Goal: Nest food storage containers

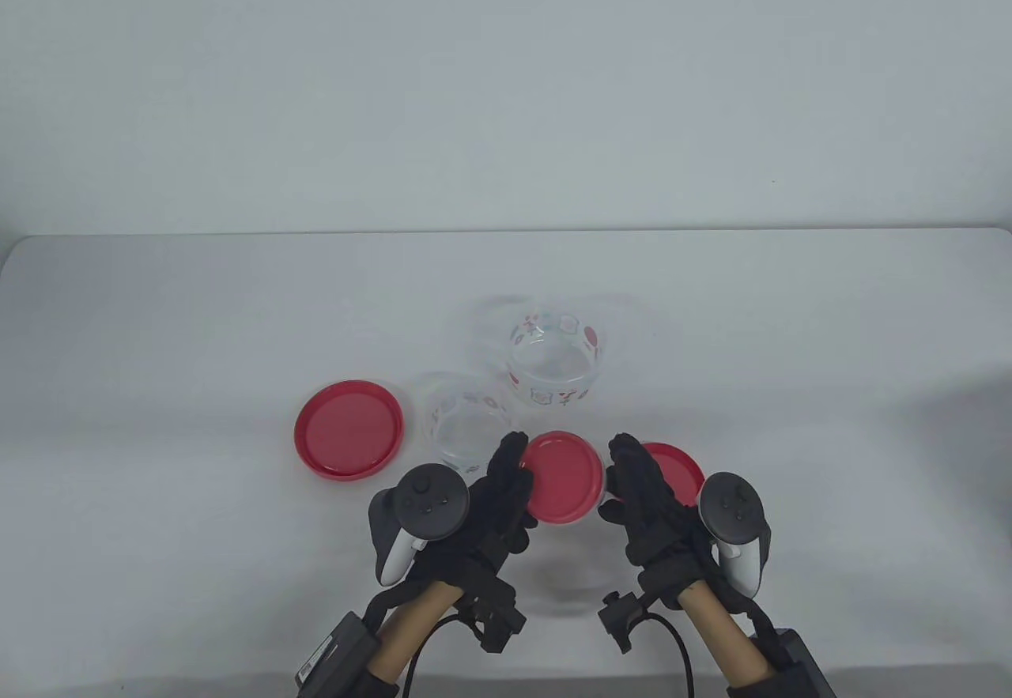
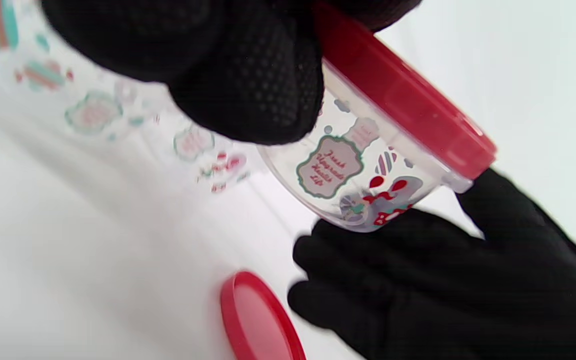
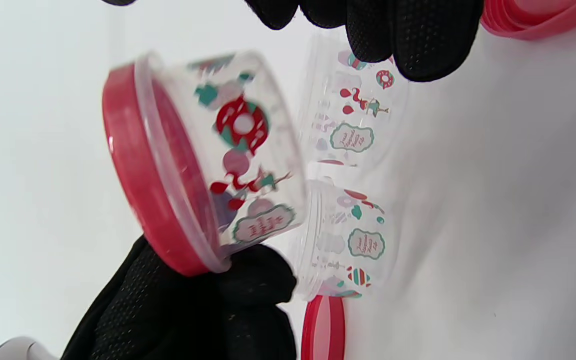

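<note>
**Lidded tub held between both hands above counter**

Table view: left hand [image 1: 494, 492] and right hand [image 1: 644, 496] meet low centre over the white counter [image 1: 158, 413]. Between them, a small clear tub [image 1: 563, 486] with its red lid [image 1: 563, 484] still on, lid facing up toward the camera.

Left grip: fingers [image 2: 248, 75] pressed on the tub's printed wall just under the lid, closed on the tub from its left side. Left wrist view shows the tub [image 2: 363, 165] tilted, lid [image 2: 408, 100] uppermost.

Right grip: right wrist view shows the right fingertips [image 3: 408, 35] hanging in at the top, apart from the tub [image 3: 228, 165]; the gloved hand under its lid edge there is the left [image 3: 208, 305]. Left wrist view shows the right hand [image 2: 443, 285] beneath and beside the tub's base. Touching or just short: cannot tell. Fingers look loosely spread, not clamped.

Other items on counter:
- Large open tub [image 1: 553, 362], clear, printed, behind the hands, upright.
- Mid open tub [image 1: 466, 425], left of the held one, just beside the large tub.
- Large loose lid [image 1: 349, 429], far left, lying rim-up.
- Third lid [image 1: 672, 469], flat behind the right hand, partly hidden by it.
</note>
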`<state>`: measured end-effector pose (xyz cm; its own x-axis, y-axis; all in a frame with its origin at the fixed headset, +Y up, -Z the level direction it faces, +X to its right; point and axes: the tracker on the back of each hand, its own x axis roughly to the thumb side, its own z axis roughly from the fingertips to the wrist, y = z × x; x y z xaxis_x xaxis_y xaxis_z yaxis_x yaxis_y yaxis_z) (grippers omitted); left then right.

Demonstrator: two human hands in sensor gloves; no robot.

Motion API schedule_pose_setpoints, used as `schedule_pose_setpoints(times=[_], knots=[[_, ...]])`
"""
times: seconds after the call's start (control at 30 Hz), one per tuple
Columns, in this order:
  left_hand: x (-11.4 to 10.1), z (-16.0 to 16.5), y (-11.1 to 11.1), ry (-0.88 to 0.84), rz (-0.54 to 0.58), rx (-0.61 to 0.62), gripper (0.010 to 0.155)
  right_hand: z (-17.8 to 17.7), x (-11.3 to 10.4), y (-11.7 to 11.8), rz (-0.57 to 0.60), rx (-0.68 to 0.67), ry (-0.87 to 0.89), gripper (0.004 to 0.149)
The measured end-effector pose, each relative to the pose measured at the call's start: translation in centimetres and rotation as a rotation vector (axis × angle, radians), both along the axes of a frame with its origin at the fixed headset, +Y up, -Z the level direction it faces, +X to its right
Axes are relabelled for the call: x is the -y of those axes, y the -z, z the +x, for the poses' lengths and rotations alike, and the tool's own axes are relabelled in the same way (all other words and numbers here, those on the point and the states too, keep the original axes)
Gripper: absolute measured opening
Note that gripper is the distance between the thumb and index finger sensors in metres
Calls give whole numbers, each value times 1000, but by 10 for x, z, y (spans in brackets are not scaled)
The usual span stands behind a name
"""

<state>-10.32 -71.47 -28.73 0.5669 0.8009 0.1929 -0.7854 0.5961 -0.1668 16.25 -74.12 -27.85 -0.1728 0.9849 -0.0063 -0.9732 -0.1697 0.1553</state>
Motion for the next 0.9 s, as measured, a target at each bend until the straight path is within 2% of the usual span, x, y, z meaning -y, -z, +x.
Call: schedule_pose_setpoints(times=[0.07,0.17,0.33,0.53,0.63,0.83,0.9], knots=[[-9,-10,7,38,37,-61,61,2,0,1,-5,8,12,73],[-20,-27,20,134,36,-154,61,2,-1,1,-5,9,11,73],[-25,-48,41,205,-99,-264,62,1,0,2,-6,5,6,72],[-14,-56,57,306,-223,-333,62,1,0,2,-13,3,9,72],[-4,-54,60,324,-252,-350,62,1,0,2,-14,-2,11,72],[10,-52,65,469,-319,-388,65,0,0,2,-19,-9,11,72],[12,-52,65,463,-322,-391,67,0,0,2,-21,-11,14,72]])
